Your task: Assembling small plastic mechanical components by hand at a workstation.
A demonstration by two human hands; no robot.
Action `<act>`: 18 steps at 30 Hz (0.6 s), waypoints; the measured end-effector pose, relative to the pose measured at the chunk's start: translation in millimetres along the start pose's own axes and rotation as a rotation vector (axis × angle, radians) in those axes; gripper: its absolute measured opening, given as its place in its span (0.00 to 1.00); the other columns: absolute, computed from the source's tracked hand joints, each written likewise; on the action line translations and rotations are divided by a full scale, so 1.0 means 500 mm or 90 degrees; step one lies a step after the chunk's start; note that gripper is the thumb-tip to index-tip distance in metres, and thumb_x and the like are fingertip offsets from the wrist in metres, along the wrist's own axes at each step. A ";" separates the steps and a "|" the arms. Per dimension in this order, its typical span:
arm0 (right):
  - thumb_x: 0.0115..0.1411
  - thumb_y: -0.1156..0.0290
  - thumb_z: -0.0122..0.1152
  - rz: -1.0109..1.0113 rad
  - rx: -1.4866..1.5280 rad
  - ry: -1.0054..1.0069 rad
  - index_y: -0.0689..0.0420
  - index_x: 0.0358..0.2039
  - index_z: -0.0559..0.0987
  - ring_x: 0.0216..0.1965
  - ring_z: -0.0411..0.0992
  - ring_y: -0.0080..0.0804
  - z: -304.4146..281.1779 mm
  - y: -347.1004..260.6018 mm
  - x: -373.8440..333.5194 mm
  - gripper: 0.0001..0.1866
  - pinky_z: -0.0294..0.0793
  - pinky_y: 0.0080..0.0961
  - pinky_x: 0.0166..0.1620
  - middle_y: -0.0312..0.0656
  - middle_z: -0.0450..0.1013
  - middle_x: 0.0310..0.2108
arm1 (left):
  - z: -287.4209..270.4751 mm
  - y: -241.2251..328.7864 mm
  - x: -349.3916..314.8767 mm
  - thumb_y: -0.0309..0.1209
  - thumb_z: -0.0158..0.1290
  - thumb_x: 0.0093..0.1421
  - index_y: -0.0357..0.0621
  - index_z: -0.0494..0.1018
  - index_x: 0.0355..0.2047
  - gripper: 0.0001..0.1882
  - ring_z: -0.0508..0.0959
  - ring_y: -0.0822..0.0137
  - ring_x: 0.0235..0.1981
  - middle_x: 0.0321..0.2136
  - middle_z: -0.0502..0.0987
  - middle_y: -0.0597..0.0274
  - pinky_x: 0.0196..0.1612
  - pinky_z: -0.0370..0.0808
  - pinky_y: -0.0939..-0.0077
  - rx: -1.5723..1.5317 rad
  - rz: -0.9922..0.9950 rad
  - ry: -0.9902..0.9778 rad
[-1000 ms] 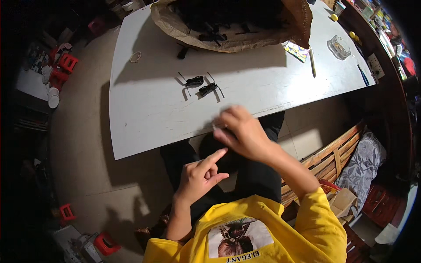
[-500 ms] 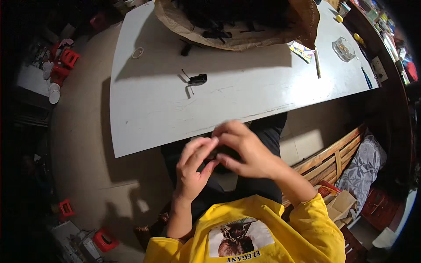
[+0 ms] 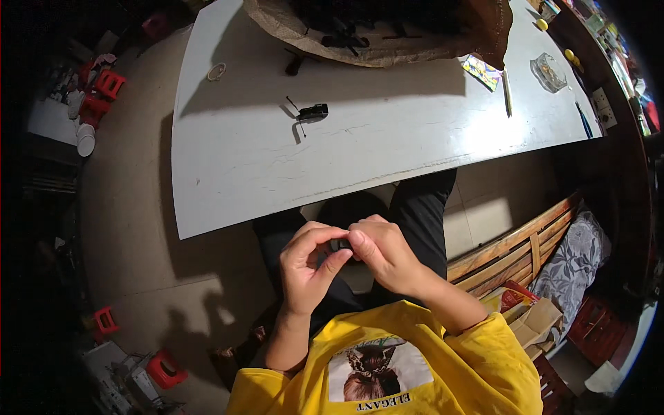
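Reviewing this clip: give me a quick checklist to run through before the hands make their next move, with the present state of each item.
1. Small dark part pinched between both hands: ok, though mostly hidden.
2. Left hand on the part: ok, fingers curled round it.
3. Right hand on the part: ok, fingertips meet the left.
4. Part's wires or orientation: cannot tell, covered by fingers.
5. Black clip with wire legs lying free on the white table: ok, apart from the hands.
6. Brown sack of parts at the far table edge: ok, open.
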State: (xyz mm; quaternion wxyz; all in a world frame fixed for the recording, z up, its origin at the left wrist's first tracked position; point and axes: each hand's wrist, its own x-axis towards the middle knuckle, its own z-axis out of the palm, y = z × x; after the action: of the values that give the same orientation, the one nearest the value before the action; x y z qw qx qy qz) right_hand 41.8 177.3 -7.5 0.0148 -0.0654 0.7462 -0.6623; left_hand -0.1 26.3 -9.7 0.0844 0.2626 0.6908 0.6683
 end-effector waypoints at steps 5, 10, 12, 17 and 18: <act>0.57 0.67 0.48 -0.167 -0.304 0.188 0.60 0.20 0.68 0.20 0.60 0.42 0.026 0.007 -0.005 0.12 0.58 0.33 0.30 0.42 0.62 0.17 | 0.024 -0.007 -0.013 0.28 0.50 0.57 0.37 0.69 0.32 0.07 0.67 0.72 0.34 0.32 0.68 0.61 0.39 0.64 0.82 -0.248 -0.103 0.025; 0.46 0.72 0.57 -0.262 -0.289 0.290 0.58 0.26 0.71 0.24 0.65 0.38 0.028 -0.007 -0.015 0.07 0.63 0.33 0.35 0.41 0.66 0.21 | 0.021 -0.010 -0.019 0.27 0.51 0.56 0.37 0.69 0.32 0.06 0.67 0.72 0.34 0.31 0.66 0.61 0.39 0.64 0.82 -0.308 -0.074 0.004; 0.44 0.74 0.58 -0.293 -0.335 0.281 0.59 0.28 0.71 0.25 0.66 0.38 0.029 -0.006 -0.016 0.09 0.64 0.32 0.35 0.41 0.67 0.23 | 0.019 -0.017 -0.024 0.26 0.51 0.56 0.37 0.69 0.32 0.06 0.67 0.72 0.34 0.31 0.66 0.61 0.40 0.64 0.82 -0.336 -0.087 0.017; 0.44 0.80 0.59 -0.399 -0.288 0.245 0.61 0.31 0.72 0.20 0.69 0.32 0.024 0.025 -0.031 0.11 0.70 0.21 0.27 0.42 0.70 0.23 | 0.000 -0.010 -0.023 0.28 0.53 0.55 0.37 0.70 0.35 0.09 0.69 0.70 0.34 0.34 0.68 0.60 0.37 0.68 0.80 -0.238 -0.076 -0.050; 0.44 0.80 0.59 -0.398 -0.289 0.247 0.61 0.31 0.72 0.20 0.69 0.32 0.024 0.021 -0.039 0.11 0.70 0.21 0.27 0.42 0.70 0.23 | -0.004 -0.008 -0.021 0.28 0.54 0.54 0.37 0.70 0.36 0.11 0.70 0.70 0.34 0.35 0.69 0.60 0.36 0.69 0.79 -0.060 -0.014 -0.088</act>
State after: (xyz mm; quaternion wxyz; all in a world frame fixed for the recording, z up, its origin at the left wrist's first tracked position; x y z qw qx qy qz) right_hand 61.9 168.7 -20.4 -0.3415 -0.1644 0.8065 -0.4538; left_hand 7.0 19.6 -15.8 0.1510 0.2963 0.6540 0.6795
